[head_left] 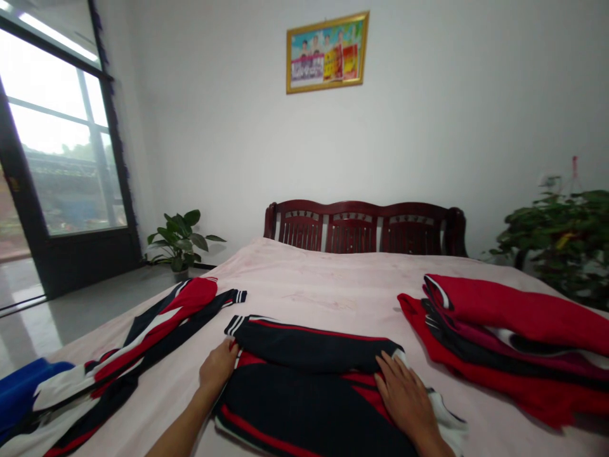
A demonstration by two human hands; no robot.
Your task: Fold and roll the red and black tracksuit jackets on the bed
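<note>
Rm: white wall (214, 139), pink-covered surface (328, 289) below.
Glazed door (71, 146) far L, dk wood backrest (352, 231) behind surface, folded clothes pile (514, 311) R; navy/red garment (295, 393) front ctr on surface; L hand (217, 368) fingers (230, 350) pinch its edge nr striped cuff (234, 325), R hand (406, 390) fingers slightly spread, flat on it.

On the sheet (323, 289) lie a garment (309, 397) at lower centre, clothes (128, 355) at lower left, a pile (518, 355) at lower right.
</note>
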